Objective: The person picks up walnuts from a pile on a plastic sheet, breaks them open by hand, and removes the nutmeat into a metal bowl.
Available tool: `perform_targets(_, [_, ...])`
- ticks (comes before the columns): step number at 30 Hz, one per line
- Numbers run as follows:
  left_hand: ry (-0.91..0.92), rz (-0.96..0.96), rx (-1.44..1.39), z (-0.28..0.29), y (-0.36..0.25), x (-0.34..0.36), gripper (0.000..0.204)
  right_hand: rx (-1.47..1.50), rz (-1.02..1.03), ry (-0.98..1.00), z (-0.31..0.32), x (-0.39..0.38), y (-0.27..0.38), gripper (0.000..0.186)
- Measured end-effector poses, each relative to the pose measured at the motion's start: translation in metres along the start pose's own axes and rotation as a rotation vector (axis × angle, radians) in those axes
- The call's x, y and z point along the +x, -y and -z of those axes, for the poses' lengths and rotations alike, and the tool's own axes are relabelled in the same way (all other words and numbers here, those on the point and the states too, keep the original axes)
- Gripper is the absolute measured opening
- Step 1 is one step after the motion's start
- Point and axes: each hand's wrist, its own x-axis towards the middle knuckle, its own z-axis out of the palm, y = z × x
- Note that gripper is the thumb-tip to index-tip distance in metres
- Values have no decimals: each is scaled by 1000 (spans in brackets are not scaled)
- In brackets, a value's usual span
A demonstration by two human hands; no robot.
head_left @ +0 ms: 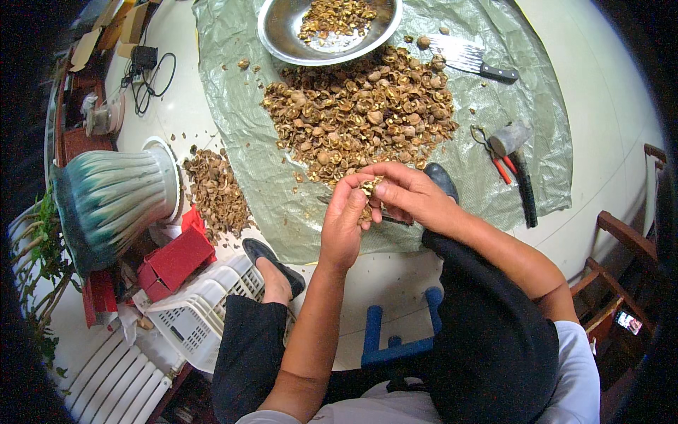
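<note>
Both hands meet at the near edge of a big heap of cracked walnuts (360, 113) lying on a green plastic sheet (233, 85). Between my left hand (344, 222) and my right hand (413, 194) is a cracked walnut (369, 187), its pale kernel showing between the fingertips. The thumb and fingers of each hand pinch it from either side. Beyond the heap stands a steel basin (272, 39) with picked walnut kernels (339, 20) in it. Some of my right fingers are hidden behind the hand.
On the sheet at right lie a mallet (510, 139) with a black handle, red-handled pliers (500, 166) and a black-handled cleaver (498, 72). Discarded shells (215, 191) pile up at left, near a ribbed planter (116, 205), a red box (175, 261) and a white plastic basket (191, 325).
</note>
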Motion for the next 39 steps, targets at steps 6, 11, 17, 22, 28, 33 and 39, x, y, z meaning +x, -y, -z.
perform_targets(6, [-85, -43, 260, -8, 1, -2, 25, -181, 148, -17, 0, 3, -11, 23])
perform_targets(11, [-154, -60, 296, -14, 7, -1, 25, -462, 244, -116, -4, 3, -11, 20])
perform_targets(17, [-125, -57, 313, -14, 10, 0, 29, -651, 397, -204, 0, 5, -26, 20])
perform_targets(22, [-112, 24, 134, -20, 8, -4, 35, -183, 85, -36, 9, 1, -7, 23])
perform_targets(28, [-57, 10, -198, -6, 8, -1, 34, 31, 88, -42, 10, 7, -17, 28])
perform_targets(33, [-56, 63, -211, -10, 5, 1, 26, -6, 215, 107, 9, 7, -15, 27])
perform_targets(39, [-65, 135, -397, -10, 3, 0, 27, -102, 176, 58, 13, 7, -14, 21])
